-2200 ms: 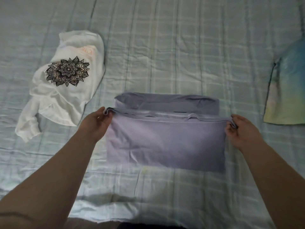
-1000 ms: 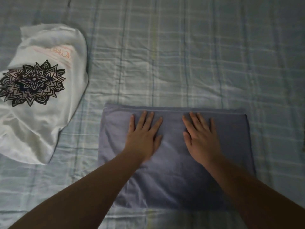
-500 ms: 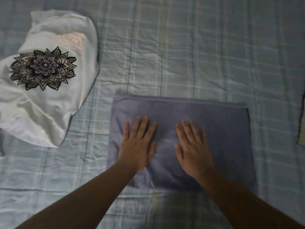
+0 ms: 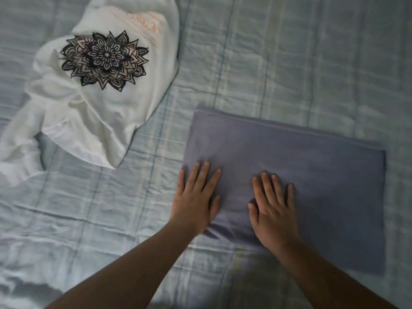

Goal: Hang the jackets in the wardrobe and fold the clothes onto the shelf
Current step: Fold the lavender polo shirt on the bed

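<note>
A grey-purple garment (image 4: 312, 170) lies folded into a flat rectangle on the bed, right of centre. My left hand (image 4: 196, 201) presses flat on its near left edge, fingers straight and spread. My right hand (image 4: 272, 210) lies flat on the cloth just to the right of it, palm down. A crumpled white sweatshirt (image 4: 95, 101) with a black mandala print sits unfolded at the upper left, one sleeve trailing toward the left edge.
Everything rests on a bed covered with a pale blue-green checked sheet (image 4: 267, 63), wrinkled in places. No wardrobe or shelf is in view.
Both hands pinched the garment's edge and folded it over, then flattened on it and slid toward me and to the left. The view shifted, so the garments now sit further right.
</note>
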`<control>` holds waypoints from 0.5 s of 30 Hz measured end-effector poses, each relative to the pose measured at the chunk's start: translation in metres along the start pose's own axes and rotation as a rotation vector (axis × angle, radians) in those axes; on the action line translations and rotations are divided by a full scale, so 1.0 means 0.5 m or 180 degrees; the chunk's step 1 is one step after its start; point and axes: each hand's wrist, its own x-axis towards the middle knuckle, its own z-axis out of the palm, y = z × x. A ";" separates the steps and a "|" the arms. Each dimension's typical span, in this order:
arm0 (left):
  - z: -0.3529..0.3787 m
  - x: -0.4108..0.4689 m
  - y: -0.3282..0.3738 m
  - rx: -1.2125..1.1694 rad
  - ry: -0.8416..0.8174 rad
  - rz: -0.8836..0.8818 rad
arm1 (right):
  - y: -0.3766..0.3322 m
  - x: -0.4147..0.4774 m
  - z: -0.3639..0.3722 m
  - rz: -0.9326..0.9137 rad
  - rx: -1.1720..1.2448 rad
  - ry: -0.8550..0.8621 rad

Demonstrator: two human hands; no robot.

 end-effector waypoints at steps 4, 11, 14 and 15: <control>-0.048 -0.041 -0.024 -0.0767 0.0404 -0.0607 | -0.053 0.062 -0.059 0.0007 0.0340 0.0214; -0.098 -0.098 -0.091 -0.2522 0.0070 -0.2534 | -0.208 0.335 -0.132 -0.0330 0.1243 0.0033; -0.104 -0.108 -0.113 -0.2110 -0.0769 -0.2397 | -0.245 0.413 -0.129 -0.0150 0.1144 -0.0512; -0.107 -0.109 -0.112 -0.1993 -0.0962 -0.2368 | -0.253 0.428 -0.126 -0.0062 0.1138 -0.0580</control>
